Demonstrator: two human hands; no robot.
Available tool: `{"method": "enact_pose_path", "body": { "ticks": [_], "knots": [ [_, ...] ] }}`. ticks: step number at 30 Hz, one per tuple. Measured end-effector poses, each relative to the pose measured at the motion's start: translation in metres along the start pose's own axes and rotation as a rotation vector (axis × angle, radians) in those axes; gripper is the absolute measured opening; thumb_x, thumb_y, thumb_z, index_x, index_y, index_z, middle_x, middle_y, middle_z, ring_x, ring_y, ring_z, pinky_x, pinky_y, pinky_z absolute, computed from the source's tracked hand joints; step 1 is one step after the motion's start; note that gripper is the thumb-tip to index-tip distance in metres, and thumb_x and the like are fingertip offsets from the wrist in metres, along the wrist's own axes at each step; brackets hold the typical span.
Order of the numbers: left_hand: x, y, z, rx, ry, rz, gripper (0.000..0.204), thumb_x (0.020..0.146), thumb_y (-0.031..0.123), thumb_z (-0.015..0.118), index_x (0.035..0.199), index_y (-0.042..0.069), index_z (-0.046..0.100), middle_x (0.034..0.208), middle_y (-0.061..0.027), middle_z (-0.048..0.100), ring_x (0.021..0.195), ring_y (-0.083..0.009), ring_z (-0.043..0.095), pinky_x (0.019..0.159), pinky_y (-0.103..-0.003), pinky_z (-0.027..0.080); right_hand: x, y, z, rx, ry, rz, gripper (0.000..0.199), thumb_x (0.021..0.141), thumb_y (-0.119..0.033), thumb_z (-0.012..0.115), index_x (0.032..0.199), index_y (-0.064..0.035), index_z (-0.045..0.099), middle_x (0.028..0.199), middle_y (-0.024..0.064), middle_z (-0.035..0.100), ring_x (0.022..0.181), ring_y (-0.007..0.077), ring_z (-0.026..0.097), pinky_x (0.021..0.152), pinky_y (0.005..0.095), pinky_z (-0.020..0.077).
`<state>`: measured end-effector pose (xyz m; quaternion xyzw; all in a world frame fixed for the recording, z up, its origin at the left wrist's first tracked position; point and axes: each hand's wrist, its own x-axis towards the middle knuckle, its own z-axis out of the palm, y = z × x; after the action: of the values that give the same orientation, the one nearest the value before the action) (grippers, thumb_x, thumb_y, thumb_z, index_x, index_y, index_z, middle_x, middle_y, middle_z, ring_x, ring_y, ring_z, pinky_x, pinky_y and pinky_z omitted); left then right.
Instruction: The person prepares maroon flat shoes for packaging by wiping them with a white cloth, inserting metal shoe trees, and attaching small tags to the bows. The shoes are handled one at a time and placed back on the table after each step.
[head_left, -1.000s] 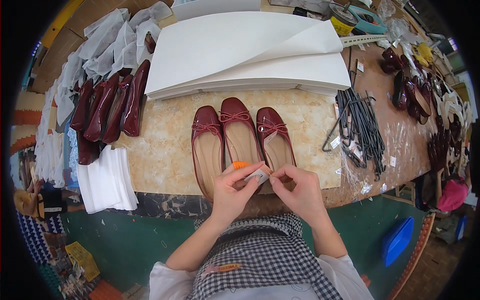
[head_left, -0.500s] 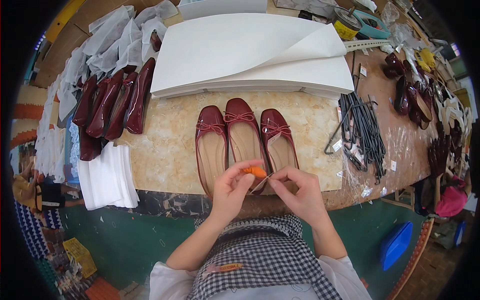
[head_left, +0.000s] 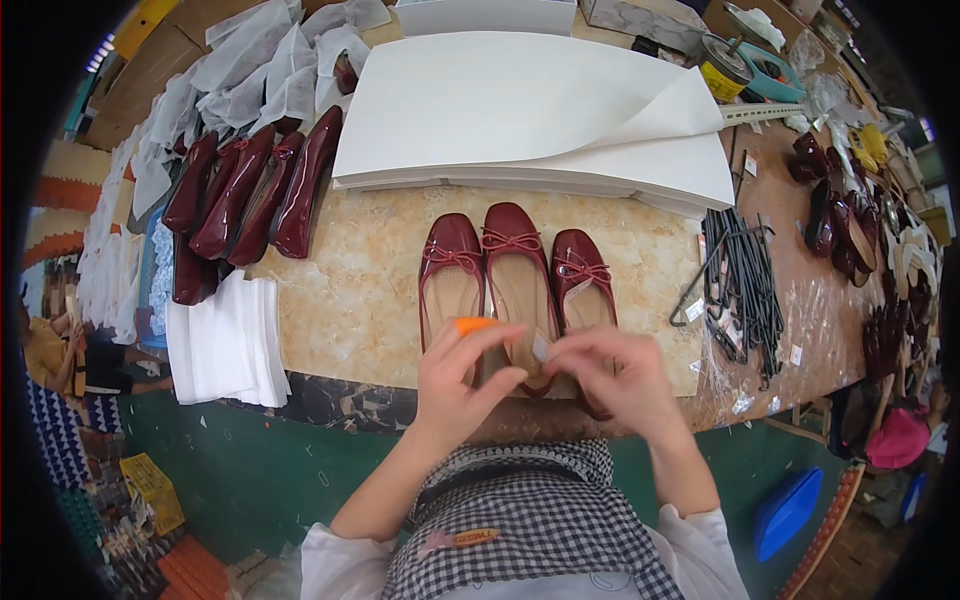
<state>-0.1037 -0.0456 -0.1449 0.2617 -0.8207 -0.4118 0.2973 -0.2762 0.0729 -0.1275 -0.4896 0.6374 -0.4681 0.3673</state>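
Observation:
Three glossy burgundy ballet flats with thin bows, the left shoe (head_left: 450,243), the middle shoe (head_left: 510,222) and the right shoe (head_left: 580,255), lie side by side, toes pointing away from me. Over their heels, my left hand (head_left: 455,385) has its thumb and index finger apart, with nothing seen between them. An orange finger cover (head_left: 474,325) sits on one of its fingers. My right hand (head_left: 625,385) pinches a small whitish, see-through label (head_left: 541,347) above the middle shoe's heel. My hands partly hide the heels.
A stack of white paper sheets (head_left: 520,110) lies behind the shoes. More burgundy flats (head_left: 255,195) and folded white tissue (head_left: 225,340) are at left. Black wire hooks (head_left: 742,285) lie at right, with other shoes (head_left: 845,215) beyond. A blue bin (head_left: 788,512) stands on the floor.
My hands have drawn apart. The label, earlier between both hands' fingertips, is now in my right fingers only. My left thumb and index finger have spread. The whole view has shifted slightly.

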Motion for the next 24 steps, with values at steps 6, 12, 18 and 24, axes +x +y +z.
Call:
{"method": "enact_pose_path", "body": {
  "ticks": [6,12,18,24],
  "knots": [
    [-0.015,-0.038,-0.002,0.402,-0.331,0.273,0.02,0.071,0.022,0.076,0.069,0.005,0.066,0.088,-0.0076,0.061,0.096,-0.0278,0.057,0.085,-0.04,0.045,0.032,-0.038,-0.019,-0.102,0.263,-0.063,0.013,0.084,0.001,0.064,0.096,-0.0011,0.066,0.089,0.0081,0.071,0.082,0.0182,0.07,0.076,0.0273,0.0531],
    [-0.023,-0.034,-0.032,0.503,-0.253,0.155,0.014,0.07,0.017,0.075,0.079,0.007,0.071,0.108,-0.0113,0.059,0.112,-0.0325,0.049,0.091,-0.043,0.042,0.06,0.001,0.011,-0.661,0.001,-0.405,0.009,0.074,-0.006,0.063,0.083,-0.0039,0.064,0.082,0.0082,0.063,0.08,0.0255,0.064,0.069,0.0348,0.0514],
    [-0.014,-0.03,-0.021,0.685,-0.173,-0.002,0.022,0.071,0.016,0.073,0.093,0.013,0.074,0.115,-0.013,0.056,0.118,-0.0345,0.044,0.101,-0.046,0.035,0.081,0.047,0.049,-1.028,-0.065,-0.552,0.005,0.068,-0.014,0.06,0.069,-0.0088,0.06,0.078,0.004,0.057,0.079,0.0205,0.058,0.066,0.0338,0.0474],
    [-0.014,-0.032,-0.02,0.684,-0.171,-0.006,0.024,0.071,0.017,0.072,0.094,0.014,0.074,0.115,-0.0121,0.056,0.118,-0.0333,0.044,0.103,-0.047,0.034,0.082,0.051,0.054,-1.097,-0.097,-0.582,0.005,0.068,-0.015,0.06,0.068,-0.0098,0.062,0.076,0.003,0.058,0.08,0.0191,0.057,0.069,0.0316,0.0447]
  ]
}}
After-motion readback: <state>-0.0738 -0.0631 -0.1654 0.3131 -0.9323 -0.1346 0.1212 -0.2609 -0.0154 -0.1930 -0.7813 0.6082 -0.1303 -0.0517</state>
